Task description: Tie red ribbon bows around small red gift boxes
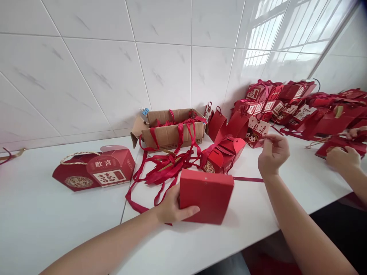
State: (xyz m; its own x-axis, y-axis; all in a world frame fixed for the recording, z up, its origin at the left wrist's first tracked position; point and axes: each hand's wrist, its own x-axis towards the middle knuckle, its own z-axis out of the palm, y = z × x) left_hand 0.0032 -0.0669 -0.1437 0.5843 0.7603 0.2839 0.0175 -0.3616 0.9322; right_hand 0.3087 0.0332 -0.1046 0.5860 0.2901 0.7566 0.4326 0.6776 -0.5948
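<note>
My left hand [174, 206] is wrapped round the left side of a plain red box [206, 196], tilted above the white table, its thumb across the face. My right hand [273, 151] is raised to the right of that box, fingers pinched at the corner of a printed card [255, 131] with a cartoon figure. Between the hands and a little behind, a red gift box with ribbon [222, 154] rests on the table. Loose red ribbons [169, 168] lie just behind my left hand.
A cardboard box [172, 137] of ribbons stands by the tiled wall. A finished red box with rope handle [96, 168] is at left. Many red boxes [266, 99] are piled back right. At far right, another person's hands [344, 154] hold a red box.
</note>
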